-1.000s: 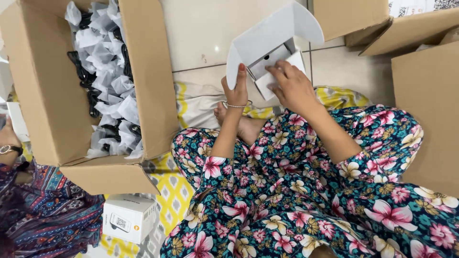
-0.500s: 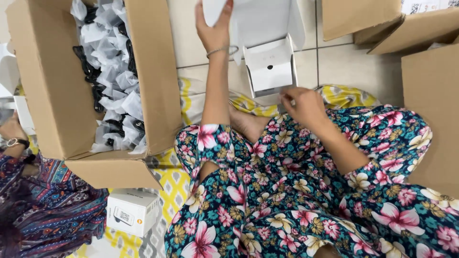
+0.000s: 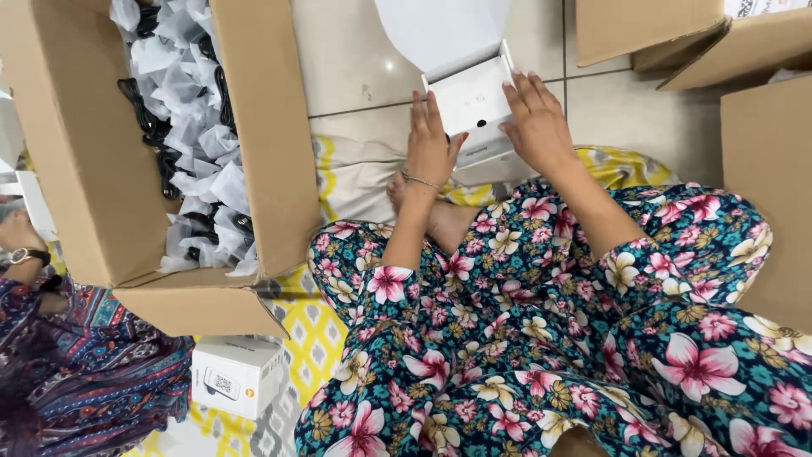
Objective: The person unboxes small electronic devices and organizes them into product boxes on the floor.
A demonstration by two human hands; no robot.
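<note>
Both hands had come back down onto the small white box point(image 3: 472, 106) since half a second before, when the left hand point(image 3: 430, 145) was raised high by the lid and the right hand point(image 3: 536, 125) hung low over the lap. That box stood on the tiled floor point(image 3: 355, 59) just beyond the person's bare foot point(image 3: 440, 222), its white lid point(image 3: 444, 32) flipped up and leaning away from the body. It sat between the two hands: the left hand lay flat against its left side, fingers point(image 3: 425, 114) straight and together, pointing away from the body, while the right hand rested on its right edge with fingers point(image 3: 529, 91) spread and lightly curled over the top. Neither hand pinched anything; both simply pressed against the box from either side. Floral trousers point(image 3: 541, 338) covered the crossed legs below, over a yellow and white patterned mat point(image 3: 355, 173). To the left stood a large open cardboard carton point(image 3: 85, 152) filled with black items in clear plastic bags point(image 3: 190, 144), and a closed white box point(image 3: 235, 375) lay beneath its flap. More cardboard cartons point(image 3: 765, 169) stood on the right. Another person's wrist with a watch point(image 3: 27, 255) showed at the left edge.
</note>
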